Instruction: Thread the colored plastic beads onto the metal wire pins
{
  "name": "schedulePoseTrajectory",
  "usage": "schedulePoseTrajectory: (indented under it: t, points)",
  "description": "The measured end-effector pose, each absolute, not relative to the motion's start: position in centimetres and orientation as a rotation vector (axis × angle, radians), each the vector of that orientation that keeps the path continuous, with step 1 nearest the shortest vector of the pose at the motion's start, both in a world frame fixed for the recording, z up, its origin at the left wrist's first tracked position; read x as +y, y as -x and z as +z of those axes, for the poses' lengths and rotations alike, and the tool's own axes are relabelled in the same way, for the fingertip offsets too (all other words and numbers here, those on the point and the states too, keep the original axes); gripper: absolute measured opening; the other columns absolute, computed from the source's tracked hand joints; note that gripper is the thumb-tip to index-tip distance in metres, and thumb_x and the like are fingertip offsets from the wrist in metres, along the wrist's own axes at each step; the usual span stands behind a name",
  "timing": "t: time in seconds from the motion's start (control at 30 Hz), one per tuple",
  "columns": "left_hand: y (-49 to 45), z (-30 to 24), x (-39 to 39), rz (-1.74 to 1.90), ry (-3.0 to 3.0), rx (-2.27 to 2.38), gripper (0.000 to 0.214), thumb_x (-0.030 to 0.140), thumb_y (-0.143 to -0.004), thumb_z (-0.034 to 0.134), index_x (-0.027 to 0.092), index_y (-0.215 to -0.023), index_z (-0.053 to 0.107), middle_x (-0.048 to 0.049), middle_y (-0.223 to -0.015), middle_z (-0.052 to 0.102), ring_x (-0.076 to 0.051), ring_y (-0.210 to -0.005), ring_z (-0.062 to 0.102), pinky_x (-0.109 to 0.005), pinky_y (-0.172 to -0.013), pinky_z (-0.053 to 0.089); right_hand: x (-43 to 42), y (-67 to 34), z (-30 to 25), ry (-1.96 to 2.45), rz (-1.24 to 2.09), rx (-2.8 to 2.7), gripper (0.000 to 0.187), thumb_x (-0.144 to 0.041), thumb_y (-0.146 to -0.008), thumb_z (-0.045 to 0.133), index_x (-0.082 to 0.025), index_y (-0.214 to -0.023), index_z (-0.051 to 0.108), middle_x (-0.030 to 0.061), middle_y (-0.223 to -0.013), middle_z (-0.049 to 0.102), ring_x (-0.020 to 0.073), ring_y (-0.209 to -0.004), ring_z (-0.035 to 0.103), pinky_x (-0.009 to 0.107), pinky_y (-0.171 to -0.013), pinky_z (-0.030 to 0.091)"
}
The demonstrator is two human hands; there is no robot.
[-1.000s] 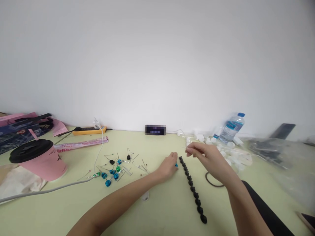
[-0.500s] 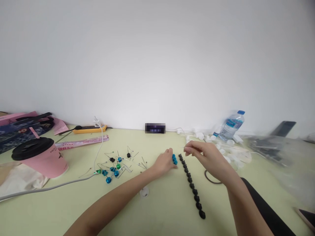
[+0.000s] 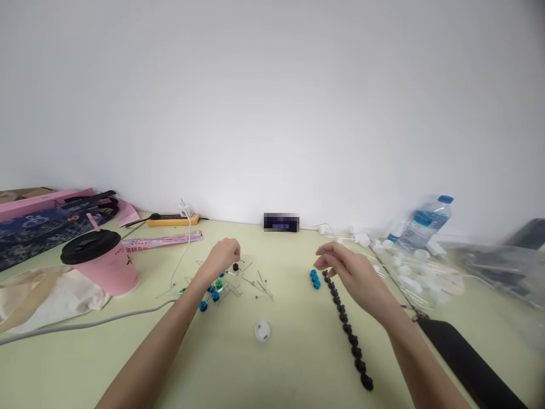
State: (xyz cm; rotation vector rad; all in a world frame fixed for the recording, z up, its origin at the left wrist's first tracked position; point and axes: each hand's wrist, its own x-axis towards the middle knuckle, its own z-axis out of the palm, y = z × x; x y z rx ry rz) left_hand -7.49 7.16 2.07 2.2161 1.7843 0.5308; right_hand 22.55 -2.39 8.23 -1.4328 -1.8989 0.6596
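My left hand (image 3: 223,255) reaches over a cluster of small parts on the left, fingers curled down beside a small black knob-like piece (image 3: 235,267); what its fingertips grip is hidden. Near it lie blue pieces (image 3: 215,296), a green piece (image 3: 218,283) and bent wire pins (image 3: 232,291). My right hand (image 3: 351,275) hovers with bent fingers, the tips drawn together; anything between them is too small to make out. Just below its fingertips is a short row of blue pieces (image 3: 315,279). Beside that runs a long row of black pieces (image 3: 348,329).
Loose thin pins (image 3: 260,285) and a white round disc (image 3: 263,331) lie mid-table. At left are a pink cup (image 3: 106,264), a cable (image 3: 128,315) and a yellow power strip (image 3: 172,220). A water bottle (image 3: 428,221), white parts (image 3: 409,278) and a black flat object (image 3: 464,352) are at right.
My left hand has moved left from beside the blue row to the cluster of parts. My right hand has shifted slightly left; the thin pin seen in it before cannot be made out now.
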Motion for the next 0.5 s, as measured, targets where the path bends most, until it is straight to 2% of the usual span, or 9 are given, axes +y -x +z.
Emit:
schedulePoseTrajectory:
  t: [0.07, 0.2, 0.33, 0.5]
  points:
    - [6.8, 2.3, 6.9, 0.575, -2.203, 1.758, 0.015, 0.012, -0.07, 0.056, 0.017, -0.055, 0.059, -0.0056, -0.067, 0.065, -0.021, -0.07, 0.059, -0.029, -0.065, 0.04, -2.2, -21.8, 7.6, 1.358, 0.762, -1.857, 0.019, -0.032, -0.091, 0.034, -0.023, -0.091, 0.051, 0.0015, -0.082, 0.063, 0.0149, -0.067, 0.059, 0.027, -0.058, 0.043]
    - [5.5, 5.0, 5.0, 0.747, -2.144, 1.582, 0.018, 0.024, -0.081, 0.047, 0.018, -0.076, 0.064, -0.0031, -0.073, 0.068, -0.016, -0.067, 0.06, -0.025, -0.064, 0.044, -2.1, -19.9, 5.8, 1.243, 1.076, -1.703, 0.015, -0.028, -0.087, 0.036, -0.022, -0.083, 0.049, -0.0041, -0.065, 0.046, 0.0099, -0.052, 0.041, 0.023, -0.049, 0.032]
    - [4.5, 7.4, 2.5, 1.012, -1.761, 1.104, 0.02, 0.033, -0.078, 0.056, 0.014, -0.078, 0.063, -0.0044, -0.066, 0.066, -0.013, -0.058, 0.055, -0.024, -0.056, 0.045, -2.5, -17.8, 4.3, 1.194, 1.388, -1.409, 0.013, -0.028, -0.084, 0.043, -0.021, -0.073, 0.044, -0.0061, -0.063, 0.026, 0.0086, -0.05, 0.02, 0.021, -0.044, 0.017]
    - [3.2, 7.9, 1.4, 1.099, -1.578, 0.972, 0.016, 0.028, -0.074, 0.065, 0.012, -0.071, 0.063, -0.0039, -0.061, 0.064, -0.011, -0.056, 0.052, -0.023, -0.055, 0.042, -3.6, -16.6, 4.2, 1.097, 1.613, -1.386, 0.031, -0.048, -0.086, 0.047, -0.019, -0.081, 0.056, -0.0062, -0.063, 0.02, 0.0085, -0.052, 0.012, 0.022, -0.045, 0.011]
